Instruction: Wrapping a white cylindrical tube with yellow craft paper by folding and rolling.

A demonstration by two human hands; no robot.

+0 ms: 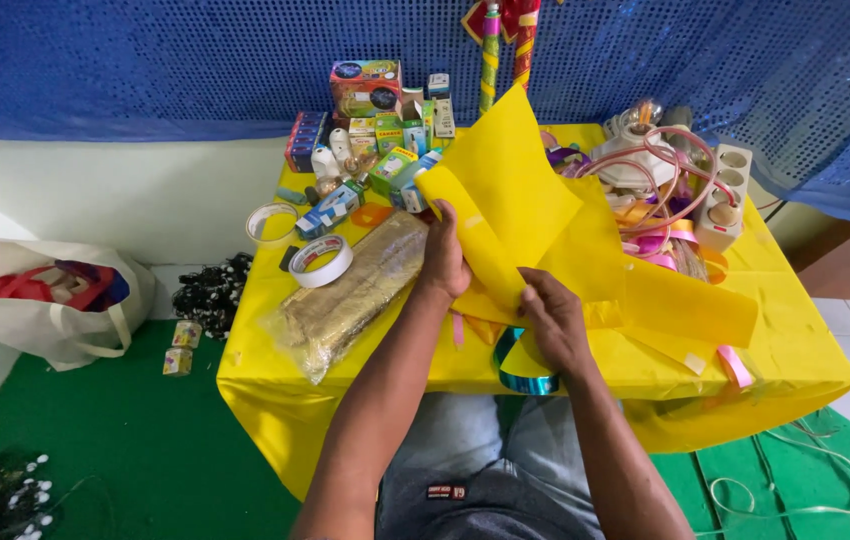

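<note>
A large yellow sheet (525, 200) stands folded and partly lifted over a low table with a yellow cover (795, 340). My left hand (442, 255) grips the sheet's left folded edge. My right hand (553, 320) pinches its lower fold near the table's front. A plastic-wrapped golden bundle (350, 295) lies just left of my left hand. A blue-green ribbon loop (520, 372) hangs at the table's front edge below my right hand.
Two tape rolls (320, 260) and several small boxes (365, 90) crowd the table's back left. A white power strip with pink cord (720, 200) sits at the back right. A cloth bag (45, 295) rests on the green floor to the left.
</note>
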